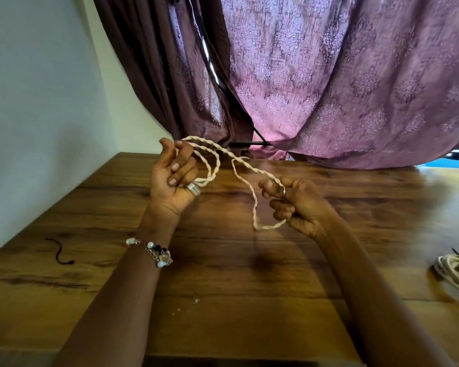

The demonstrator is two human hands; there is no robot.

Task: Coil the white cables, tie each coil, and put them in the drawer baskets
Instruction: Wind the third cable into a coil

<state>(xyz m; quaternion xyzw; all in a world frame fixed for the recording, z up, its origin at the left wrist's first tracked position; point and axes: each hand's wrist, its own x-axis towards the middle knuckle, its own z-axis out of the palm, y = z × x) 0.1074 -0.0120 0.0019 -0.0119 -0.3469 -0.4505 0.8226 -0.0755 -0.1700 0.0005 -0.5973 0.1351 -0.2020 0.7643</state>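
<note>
A twisted white cable (214, 165) is held in the air above the wooden table (223, 274). My left hand (174, 176) grips a few loops of it, palm toward me, fingers curled round the strands. From there the cable runs right to my right hand (293, 205), which pinches it near the thumb; a loose loop hangs below that hand. A second white cable coil (455, 274), bound with a black tie, lies on the table at the right edge, partly cut off by the frame. No drawer or basket is in view.
A short black tie (60, 251) lies on the table at the left. Purple patterned curtains (329, 88) hang behind the table's far edge. A white wall (37, 102) stands at the left. Small white crumbs (195, 300) dot the table near me.
</note>
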